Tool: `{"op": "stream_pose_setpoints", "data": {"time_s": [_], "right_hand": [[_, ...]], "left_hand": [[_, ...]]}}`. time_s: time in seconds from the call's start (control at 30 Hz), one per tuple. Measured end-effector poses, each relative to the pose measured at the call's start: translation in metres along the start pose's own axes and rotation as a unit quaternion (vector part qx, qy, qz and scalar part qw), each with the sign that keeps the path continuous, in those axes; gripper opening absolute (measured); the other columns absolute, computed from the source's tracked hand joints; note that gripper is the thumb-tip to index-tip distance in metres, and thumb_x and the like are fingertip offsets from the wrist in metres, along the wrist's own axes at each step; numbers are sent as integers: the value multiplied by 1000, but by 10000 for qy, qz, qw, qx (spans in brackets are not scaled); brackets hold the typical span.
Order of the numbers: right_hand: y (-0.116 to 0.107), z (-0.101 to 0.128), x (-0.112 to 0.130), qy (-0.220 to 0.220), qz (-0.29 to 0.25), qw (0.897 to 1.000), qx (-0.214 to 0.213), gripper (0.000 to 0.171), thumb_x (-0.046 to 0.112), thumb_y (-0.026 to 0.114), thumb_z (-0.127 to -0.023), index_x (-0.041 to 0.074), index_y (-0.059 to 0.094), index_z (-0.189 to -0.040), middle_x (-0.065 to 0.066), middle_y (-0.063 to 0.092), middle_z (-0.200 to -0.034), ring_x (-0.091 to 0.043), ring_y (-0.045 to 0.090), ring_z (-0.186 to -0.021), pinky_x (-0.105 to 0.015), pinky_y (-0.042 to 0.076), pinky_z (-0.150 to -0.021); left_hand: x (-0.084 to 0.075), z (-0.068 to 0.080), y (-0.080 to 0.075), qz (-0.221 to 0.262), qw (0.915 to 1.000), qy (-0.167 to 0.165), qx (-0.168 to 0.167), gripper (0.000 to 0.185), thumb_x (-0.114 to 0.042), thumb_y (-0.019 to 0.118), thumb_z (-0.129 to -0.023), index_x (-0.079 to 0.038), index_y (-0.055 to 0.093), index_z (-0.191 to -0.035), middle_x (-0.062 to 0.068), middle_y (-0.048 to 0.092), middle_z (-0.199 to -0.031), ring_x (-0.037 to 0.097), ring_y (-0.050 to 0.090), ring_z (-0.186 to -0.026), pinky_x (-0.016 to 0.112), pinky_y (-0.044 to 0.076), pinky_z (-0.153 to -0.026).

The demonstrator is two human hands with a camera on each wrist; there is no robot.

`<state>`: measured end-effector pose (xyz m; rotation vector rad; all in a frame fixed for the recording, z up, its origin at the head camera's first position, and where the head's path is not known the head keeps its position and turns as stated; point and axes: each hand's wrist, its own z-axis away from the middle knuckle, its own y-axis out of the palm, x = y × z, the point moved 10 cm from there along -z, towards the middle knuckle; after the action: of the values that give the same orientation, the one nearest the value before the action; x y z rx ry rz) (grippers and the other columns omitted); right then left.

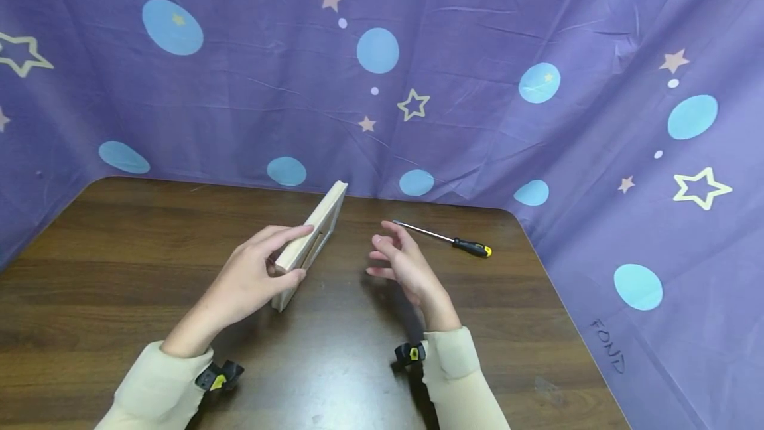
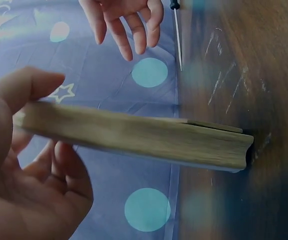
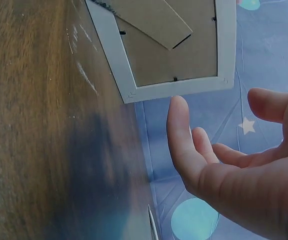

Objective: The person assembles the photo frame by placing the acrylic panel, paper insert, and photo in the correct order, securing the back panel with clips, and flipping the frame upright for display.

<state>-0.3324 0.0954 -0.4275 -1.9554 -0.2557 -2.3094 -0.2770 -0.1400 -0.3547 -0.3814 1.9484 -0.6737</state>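
My left hand grips a pale wooden picture frame by its near upper edge, thumb on one side and fingers on the other. The frame stands on its edge, tilted, on the table. In the right wrist view the back of the picture frame shows a brown backing board, a stand flap and small dark tabs. My right hand hovers to the right of it, fingers loosely bent and holding nothing. Beyond that hand lies a screwdriver with a black and yellow handle.
The brown wooden table has rounded far corners. A purple curtain with stars and blue dots hangs along its back and sides. Pale scratch marks show on the tabletop in the left wrist view.
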Motion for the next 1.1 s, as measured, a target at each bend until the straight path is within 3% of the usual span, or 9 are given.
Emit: {"op": "stream_pose_setpoints", "data": {"time_s": [0.2,0.43,0.63,0.9,1.1], "right_hand": [[-1,1,1,-21,-17,10000,-9,62,20,59,-108,10,33,-163,-28,43,-154,-50,54,-132,-45,65,-89],[-2,1,2,1,-131,9999,-33,62,20,60,-108,10,34,-163,-25,46,-151,-48,54,-131,-43,65,-89],[-3,2,3,2,-177,9998,-44,62,21,60,-107,11,34,-163,-26,43,-153,-47,55,-131,-43,65,-89],[-4,4,6,-47,-179,9998,-57,61,22,60,-108,11,35,-162,-25,44,-150,-38,60,-121,-43,65,-88],[-5,4,5,-33,-176,9998,-86,61,21,61,-107,11,35,-162,-22,47,-146,-36,61,-120,-42,65,-87]], "left_hand": [[2,0,11,167,9995,-59,272,85,-10,91,-82,-28,53,-157,2,64,-118,14,60,-83,25,57,-72],[8,2,15,537,9971,-444,309,83,-18,95,-80,-28,54,-151,2,68,-112,14,66,-83,26,58,-74],[11,3,21,652,9952,-583,438,84,-23,97,-79,-31,54,-150,-1,70,-102,15,68,-83,28,61,-76],[3,3,30,421,9975,-240,516,84,-36,98,-76,-26,57,-150,-5,67,-96,11,64,-81,26,55,-73],[-4,4,37,348,9978,-70,560,85,-36,99,-73,-28,60,-148,-7,65,-92,9,61,-77,25,54,-70]]}}
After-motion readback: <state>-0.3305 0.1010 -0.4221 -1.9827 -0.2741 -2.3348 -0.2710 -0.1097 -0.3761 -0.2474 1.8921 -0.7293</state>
